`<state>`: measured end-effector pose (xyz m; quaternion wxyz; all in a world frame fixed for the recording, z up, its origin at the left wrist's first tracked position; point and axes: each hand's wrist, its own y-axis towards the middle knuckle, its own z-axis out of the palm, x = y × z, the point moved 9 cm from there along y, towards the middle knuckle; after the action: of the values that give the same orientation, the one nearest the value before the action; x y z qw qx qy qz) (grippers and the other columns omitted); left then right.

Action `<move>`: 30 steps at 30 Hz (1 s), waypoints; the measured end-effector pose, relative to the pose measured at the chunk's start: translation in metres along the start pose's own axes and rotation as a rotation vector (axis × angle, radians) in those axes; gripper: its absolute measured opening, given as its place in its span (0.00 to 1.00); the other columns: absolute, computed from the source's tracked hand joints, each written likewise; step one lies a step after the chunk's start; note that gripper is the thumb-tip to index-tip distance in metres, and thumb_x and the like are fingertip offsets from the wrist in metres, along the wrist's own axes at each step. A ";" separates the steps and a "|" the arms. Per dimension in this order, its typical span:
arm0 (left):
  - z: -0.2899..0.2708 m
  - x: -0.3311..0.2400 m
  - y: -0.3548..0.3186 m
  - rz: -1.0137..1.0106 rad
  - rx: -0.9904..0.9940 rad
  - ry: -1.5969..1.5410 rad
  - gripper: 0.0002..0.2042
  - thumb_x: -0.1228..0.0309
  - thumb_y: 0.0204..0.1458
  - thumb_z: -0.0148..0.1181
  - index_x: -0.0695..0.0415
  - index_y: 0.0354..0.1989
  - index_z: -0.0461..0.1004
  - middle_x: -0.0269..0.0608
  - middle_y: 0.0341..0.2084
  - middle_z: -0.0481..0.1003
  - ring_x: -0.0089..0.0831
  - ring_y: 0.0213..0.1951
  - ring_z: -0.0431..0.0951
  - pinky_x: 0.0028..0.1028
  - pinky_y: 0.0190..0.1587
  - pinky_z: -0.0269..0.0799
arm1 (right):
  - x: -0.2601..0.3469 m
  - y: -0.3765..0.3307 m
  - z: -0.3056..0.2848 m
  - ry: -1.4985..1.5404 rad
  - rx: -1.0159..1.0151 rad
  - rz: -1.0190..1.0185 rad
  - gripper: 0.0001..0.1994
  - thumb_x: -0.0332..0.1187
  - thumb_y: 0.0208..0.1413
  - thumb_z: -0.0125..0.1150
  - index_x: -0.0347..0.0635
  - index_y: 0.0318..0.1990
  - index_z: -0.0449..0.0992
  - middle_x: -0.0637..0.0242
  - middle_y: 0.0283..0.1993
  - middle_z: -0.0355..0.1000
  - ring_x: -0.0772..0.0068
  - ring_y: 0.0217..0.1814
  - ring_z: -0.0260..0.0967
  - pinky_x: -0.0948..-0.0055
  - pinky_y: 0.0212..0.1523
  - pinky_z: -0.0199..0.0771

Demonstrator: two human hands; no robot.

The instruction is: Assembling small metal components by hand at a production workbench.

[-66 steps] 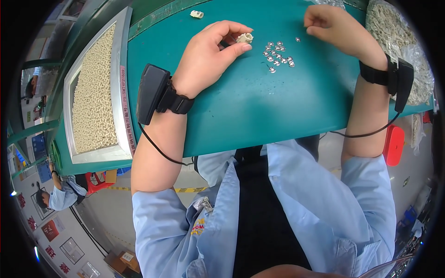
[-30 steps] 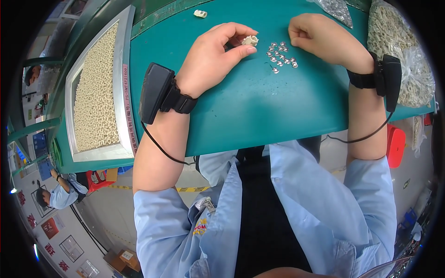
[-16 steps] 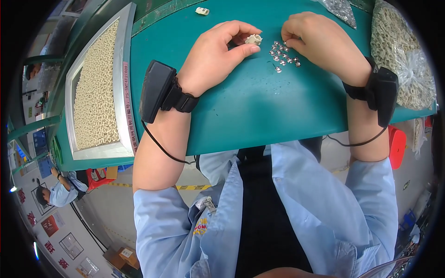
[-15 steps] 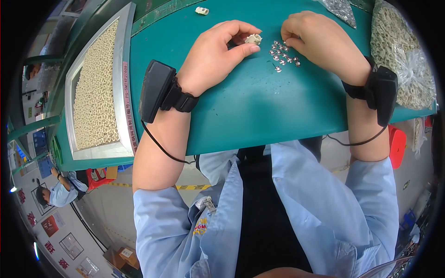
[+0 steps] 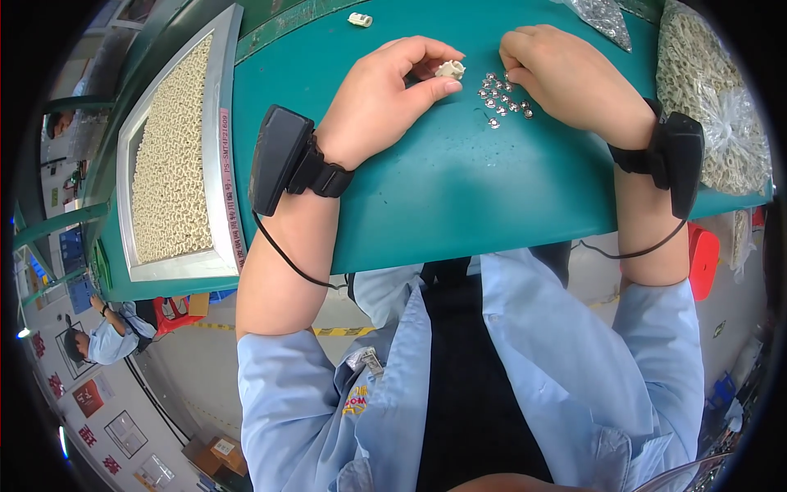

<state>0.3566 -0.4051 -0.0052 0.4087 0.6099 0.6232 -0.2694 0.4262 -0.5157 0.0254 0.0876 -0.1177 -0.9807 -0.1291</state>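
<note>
My left hand (image 5: pixel 381 98) pinches a small cream-coloured ring-shaped plastic part (image 5: pixel 449 70) between thumb and fingertips, its hollow end showing. To its right, a loose pile of small shiny metal pieces (image 5: pixel 502 109) lies on the green mat (image 5: pixel 459 193). My right hand (image 5: pixel 566 74) rests at the right edge of that pile, thumb and fingers curled together. Whatever its fingertips grip, if anything, is hidden behind them. Another cream plastic part (image 5: pixel 359 20) lies alone beyond my left hand.
On the left, a metal-framed tray (image 5: pixel 228 164) holds rows of cream parts. A clear bag of cream parts (image 5: pixel 713 107) bulges at the right, and another clear bag (image 5: pixel 602 20) lies at the far edge. Black devices with cables are strapped to both wrists. A red stool (image 5: pixel 702 261) stands below right.
</note>
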 end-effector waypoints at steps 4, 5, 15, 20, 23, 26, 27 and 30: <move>0.000 0.000 0.000 0.002 0.005 0.015 0.13 0.70 0.50 0.64 0.57 0.44 0.75 0.35 0.32 0.75 0.24 0.34 0.74 0.24 0.39 0.72 | 0.000 0.003 -0.002 0.060 0.024 -0.017 0.05 0.26 0.50 0.55 0.38 0.28 0.65 0.57 0.27 0.64 0.53 0.33 0.63 0.62 0.34 0.64; 0.000 -0.001 0.000 0.006 0.005 0.022 0.13 0.69 0.50 0.64 0.57 0.44 0.75 0.35 0.32 0.75 0.24 0.34 0.74 0.24 0.39 0.72 | 0.001 0.003 -0.002 0.088 0.041 -0.027 0.05 0.26 0.51 0.55 0.38 0.28 0.65 0.58 0.26 0.63 0.54 0.32 0.63 0.63 0.33 0.64; 0.005 -0.012 -0.003 0.060 0.041 0.014 0.14 0.70 0.51 0.62 0.57 0.46 0.75 0.37 0.34 0.74 0.26 0.34 0.74 0.24 0.40 0.72 | -0.001 0.007 -0.017 0.647 -0.004 -0.002 0.05 0.28 0.50 0.59 0.36 0.31 0.72 0.57 0.28 0.69 0.61 0.29 0.68 0.69 0.31 0.68; 0.012 -0.019 -0.004 0.122 0.051 0.019 0.15 0.70 0.51 0.61 0.58 0.48 0.74 0.39 0.34 0.74 0.27 0.34 0.74 0.25 0.39 0.72 | 0.007 0.011 -0.021 0.554 0.000 0.038 0.05 0.28 0.51 0.59 0.36 0.32 0.71 0.58 0.28 0.69 0.61 0.31 0.67 0.69 0.31 0.67; 0.012 -0.021 -0.005 0.144 0.047 0.008 0.16 0.70 0.51 0.61 0.59 0.49 0.74 0.39 0.35 0.74 0.28 0.33 0.74 0.25 0.38 0.72 | 0.008 0.013 -0.018 0.590 -0.027 0.017 0.04 0.27 0.51 0.59 0.36 0.32 0.71 0.57 0.29 0.70 0.60 0.32 0.68 0.69 0.32 0.67; 0.011 -0.015 -0.004 0.067 0.045 -0.065 0.16 0.69 0.51 0.62 0.60 0.48 0.74 0.37 0.34 0.75 0.25 0.32 0.74 0.24 0.37 0.71 | 0.013 0.013 -0.025 0.505 -0.173 -0.068 0.05 0.27 0.50 0.59 0.37 0.34 0.73 0.57 0.30 0.70 0.58 0.33 0.68 0.67 0.33 0.68; 0.012 -0.015 -0.003 0.071 0.048 -0.066 0.16 0.69 0.51 0.62 0.60 0.48 0.74 0.37 0.34 0.75 0.25 0.32 0.74 0.24 0.37 0.71 | 0.008 0.016 -0.017 0.503 -0.175 -0.065 0.05 0.27 0.50 0.59 0.37 0.34 0.73 0.57 0.30 0.70 0.58 0.33 0.68 0.67 0.33 0.68; 0.015 -0.003 -0.001 -0.013 0.116 -0.261 0.18 0.70 0.55 0.60 0.60 0.54 0.70 0.33 0.40 0.75 0.18 0.39 0.74 0.20 0.43 0.70 | 0.034 0.004 -0.051 0.688 -0.700 -0.720 0.05 0.27 0.50 0.60 0.37 0.34 0.75 0.58 0.30 0.71 0.56 0.34 0.69 0.65 0.36 0.69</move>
<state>0.3579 -0.4192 -0.0100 0.4486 0.5882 0.5522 -0.3846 0.4018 -0.5190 0.0817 0.3065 0.2479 -0.7737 -0.4960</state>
